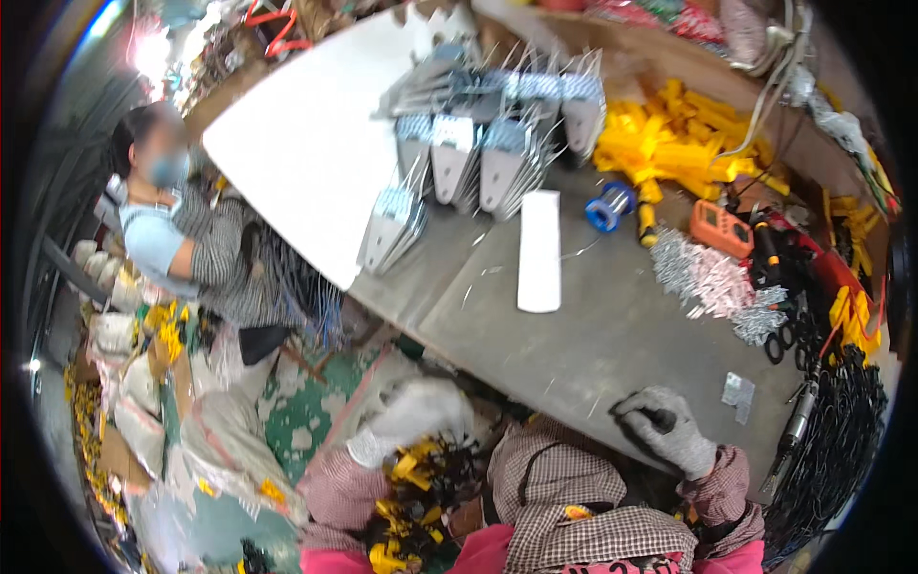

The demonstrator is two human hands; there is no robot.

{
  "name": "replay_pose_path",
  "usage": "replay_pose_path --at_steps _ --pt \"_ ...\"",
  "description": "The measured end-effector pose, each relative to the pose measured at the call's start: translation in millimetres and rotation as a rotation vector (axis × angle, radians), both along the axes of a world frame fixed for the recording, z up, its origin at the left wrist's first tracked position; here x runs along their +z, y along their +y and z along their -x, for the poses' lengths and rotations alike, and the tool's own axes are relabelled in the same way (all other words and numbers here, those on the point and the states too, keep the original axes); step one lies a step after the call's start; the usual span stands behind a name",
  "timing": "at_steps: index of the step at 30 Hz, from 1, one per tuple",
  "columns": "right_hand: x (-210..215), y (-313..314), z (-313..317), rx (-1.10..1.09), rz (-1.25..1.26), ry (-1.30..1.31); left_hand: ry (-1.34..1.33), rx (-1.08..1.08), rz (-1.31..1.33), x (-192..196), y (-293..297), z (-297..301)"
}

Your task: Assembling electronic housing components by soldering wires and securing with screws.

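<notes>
My left hand, in a pale grey work glove, is smeared by motion beside the table's front edge. It is over a heap of yellow and black parts, and its fingers do not show clearly. My right hand, gloved in grey with dark fingertips, rests at the front edge of the grey table. Its fingers are loosely curled, with the thumb apart and nothing visible between them. A small clear-silvery piece lies to its right. Further in lies a white strip.
Stacks of grey tapered plates with wires stand at the back, near yellow parts. A blue wire spool, orange meter, pink connectors, electric screwdriver and black cables lie right. A co-worker sits left.
</notes>
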State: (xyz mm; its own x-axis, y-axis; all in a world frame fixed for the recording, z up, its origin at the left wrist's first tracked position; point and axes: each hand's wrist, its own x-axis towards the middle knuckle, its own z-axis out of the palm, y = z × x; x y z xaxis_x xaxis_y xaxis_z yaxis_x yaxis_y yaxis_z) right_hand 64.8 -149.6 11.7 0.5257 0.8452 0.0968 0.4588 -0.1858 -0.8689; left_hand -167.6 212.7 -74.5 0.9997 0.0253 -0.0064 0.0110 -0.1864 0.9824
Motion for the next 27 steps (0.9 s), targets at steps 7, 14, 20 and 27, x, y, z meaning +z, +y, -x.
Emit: replay_pose_path --at_steps 7,14,20,27 --pt "-4.8 -12.8 -2.3 0.11 -0.034 0.118 -0.632 0.803 -1.562 185.4 92.5 -266.2" --pt "-16.1 -14.6 -10.7 0.099 0.0 -0.089 -0.566 0.548 -1.213 200.2 108.6 -297.8" --pt "-23.3 -18.4 -14.5 0.072 -0.022 -0.053 -0.415 0.758 -1.004 233.7 60.6 -294.4" --pt "-24.4 -17.4 -13.7 0.086 -0.051 -0.106 -0.4 0.689 -0.872 212.9 65.5 -284.4"
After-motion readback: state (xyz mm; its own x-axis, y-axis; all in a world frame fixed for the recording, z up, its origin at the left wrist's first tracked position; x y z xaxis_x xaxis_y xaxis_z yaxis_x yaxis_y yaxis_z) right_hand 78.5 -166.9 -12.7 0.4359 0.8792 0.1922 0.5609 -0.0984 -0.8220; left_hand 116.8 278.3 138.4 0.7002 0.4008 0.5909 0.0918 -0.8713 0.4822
